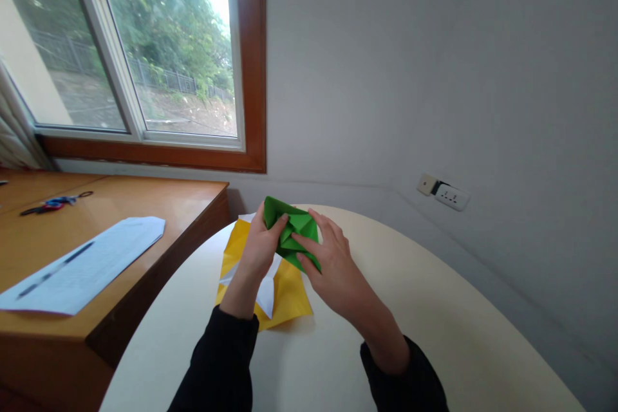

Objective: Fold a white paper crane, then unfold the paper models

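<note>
Head view: two hands on one folded green paper (294, 232), held just above the round table (434, 309). Left hand (258, 248) pinches its near edge, right hand (333, 267) presses fingers on its folds. Underneath lies one yellow sheet (290, 293). One white paper (87, 267) and one pair of scissors (53, 204) rest on the wooden desk (159, 206).
</note>
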Demonstrator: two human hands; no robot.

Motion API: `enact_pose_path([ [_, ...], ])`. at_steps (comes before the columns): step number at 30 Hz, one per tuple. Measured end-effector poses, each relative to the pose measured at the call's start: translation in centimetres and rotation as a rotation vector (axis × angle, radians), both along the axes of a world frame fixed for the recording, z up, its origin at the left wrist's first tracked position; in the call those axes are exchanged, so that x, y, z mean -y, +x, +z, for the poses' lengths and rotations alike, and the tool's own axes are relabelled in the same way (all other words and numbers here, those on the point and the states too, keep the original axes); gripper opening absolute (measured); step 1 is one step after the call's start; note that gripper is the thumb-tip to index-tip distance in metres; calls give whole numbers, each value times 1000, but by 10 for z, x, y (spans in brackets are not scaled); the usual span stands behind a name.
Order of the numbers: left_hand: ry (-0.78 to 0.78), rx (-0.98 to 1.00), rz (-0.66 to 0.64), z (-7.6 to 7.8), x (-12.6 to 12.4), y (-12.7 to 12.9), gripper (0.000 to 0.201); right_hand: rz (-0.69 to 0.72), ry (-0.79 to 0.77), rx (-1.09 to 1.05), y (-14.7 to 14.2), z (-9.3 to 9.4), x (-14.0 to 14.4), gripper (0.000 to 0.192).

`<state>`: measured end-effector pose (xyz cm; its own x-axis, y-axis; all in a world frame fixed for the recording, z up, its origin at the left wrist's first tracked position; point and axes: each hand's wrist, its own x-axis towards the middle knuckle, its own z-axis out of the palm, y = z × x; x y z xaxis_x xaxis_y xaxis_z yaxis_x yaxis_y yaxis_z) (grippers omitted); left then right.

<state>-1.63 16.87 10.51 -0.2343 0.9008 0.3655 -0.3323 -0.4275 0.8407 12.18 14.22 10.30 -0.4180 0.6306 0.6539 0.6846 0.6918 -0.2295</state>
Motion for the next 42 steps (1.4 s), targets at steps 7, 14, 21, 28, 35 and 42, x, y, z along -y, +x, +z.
enact_pose_path([
  [7, 14, -9, -23, -1, -1, 0, 27, -94, 40, 49, -3, 3, 4, 31],
  [14, -4, -70, -77, 0, 1, -1, 44, -204, -32, 93, -4, 9, 9, 36],
  [21, -63, -215, -163, 6, 10, -3, 62, -235, -182, 118, -3, 21, 15, 41],
  [28, -111, -234, -227, 2, 9, -2, 87, -139, -239, -3, 2, 20, 7, 41],
  [35, -22, -375, -44, -8, -1, 2, 64, -154, -263, 30, 3, 19, 4, 41],
  [42, 51, -447, 288, -11, -8, 17, 46, -294, -120, 163, -12, 5, 4, 43],
])
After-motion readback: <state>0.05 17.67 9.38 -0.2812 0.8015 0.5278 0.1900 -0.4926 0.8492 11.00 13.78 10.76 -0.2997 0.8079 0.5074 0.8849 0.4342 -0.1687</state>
